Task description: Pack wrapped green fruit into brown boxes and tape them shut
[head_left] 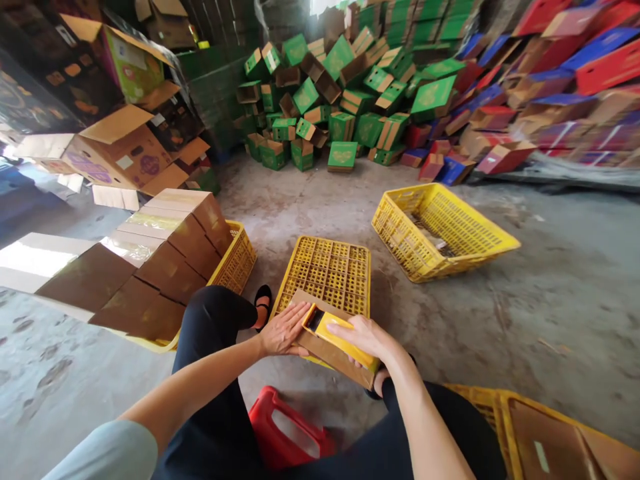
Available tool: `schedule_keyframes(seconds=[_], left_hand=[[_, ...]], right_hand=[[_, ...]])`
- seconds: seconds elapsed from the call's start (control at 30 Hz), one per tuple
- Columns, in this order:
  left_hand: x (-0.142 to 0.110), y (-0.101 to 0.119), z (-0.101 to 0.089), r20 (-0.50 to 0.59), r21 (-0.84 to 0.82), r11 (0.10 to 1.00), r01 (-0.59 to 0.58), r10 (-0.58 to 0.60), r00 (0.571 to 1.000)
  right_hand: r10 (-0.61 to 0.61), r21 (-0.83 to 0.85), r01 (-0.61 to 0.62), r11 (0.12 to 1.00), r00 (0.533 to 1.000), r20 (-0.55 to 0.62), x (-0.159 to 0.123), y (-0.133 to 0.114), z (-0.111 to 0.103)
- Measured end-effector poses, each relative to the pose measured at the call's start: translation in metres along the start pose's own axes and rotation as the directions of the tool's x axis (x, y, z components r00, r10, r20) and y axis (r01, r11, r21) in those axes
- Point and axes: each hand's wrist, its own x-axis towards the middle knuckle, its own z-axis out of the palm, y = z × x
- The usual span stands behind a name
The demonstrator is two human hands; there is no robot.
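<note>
A small brown cardboard box [336, 352] lies at a slant on an upturned yellow plastic crate [327, 270] between my knees. My left hand [286, 329] rests flat on the box's far left end, its fingers stretched out and close together. My right hand [364, 337] grips a long yellow hand tool [345, 339] with a dark slot at its front end, somewhat like a stapler in shape. The tool lies along the top of the box, its front end close to my left fingertips. Part of the box is hidden under the tool and hands.
A yellow crate packed with brown boxes [165, 257] stands on the left. Another yellow crate [445, 233] holds loose scraps at the right. A red plastic stool [285, 427] is below me. Green boxes [345, 127] and red-blue boxes [550, 113] lie heaped behind.
</note>
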Motion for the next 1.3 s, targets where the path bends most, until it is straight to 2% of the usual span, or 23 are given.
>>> schedule_keyframes(seconds=[0.33, 0.57, 0.73, 0.83, 0.93, 1.0, 1.1, 1.23, 1.3], left_hand=[[-0.001, -0.003, -0.001, 0.009, 0.033, 0.999, 0.001, -0.001, 1.000], [0.004, 0.011, -0.005, 0.042, 0.068, 0.996, 0.054, -0.057, 0.997], [0.013, 0.018, 0.000, 0.083, 0.081, 0.997, -0.015, 0.008, 0.997], [0.015, 0.009, 0.007, 0.079, 0.113, 0.992, -0.059, 0.050, 0.996], [0.018, -0.008, 0.011, 0.093, 0.131, 0.984, -0.123, 0.112, 0.989], [0.022, -0.021, 0.011, 0.091, 0.117, 0.978, -0.170, 0.160, 0.983], [0.026, -0.034, 0.009, 0.056, 0.079, 0.970, -0.231, 0.227, 0.972], [0.025, -0.036, 0.007, 0.049, 0.074, 0.970, -0.230, 0.227, 0.973], [0.024, -0.034, 0.008, 0.059, 0.078, 0.973, -0.216, 0.212, 0.975]], right_hand=[[0.020, 0.069, -0.016, 0.998, 0.998, -0.060, -0.025, 0.026, -0.006], [-0.001, 0.028, 0.003, 1.000, 0.999, -0.054, -0.022, 0.020, -0.006], [0.002, 0.038, 0.000, 0.999, 0.999, -0.054, -0.026, 0.018, -0.003], [-0.019, -0.041, 0.017, 0.999, 0.998, -0.064, -0.029, 0.018, -0.004], [-0.063, -0.162, 0.037, 0.986, 0.986, -0.156, -0.028, 0.017, -0.005], [-0.058, -0.139, 0.034, 0.990, 0.984, -0.170, -0.025, 0.015, -0.004], [-0.028, -0.040, 0.023, 0.999, 0.993, -0.117, -0.020, 0.012, -0.003], [-0.061, -0.131, 0.033, 0.991, 0.975, -0.212, -0.019, 0.012, -0.001], [-0.086, -0.114, 0.062, 0.992, 0.970, -0.226, -0.023, 0.018, -0.002]])
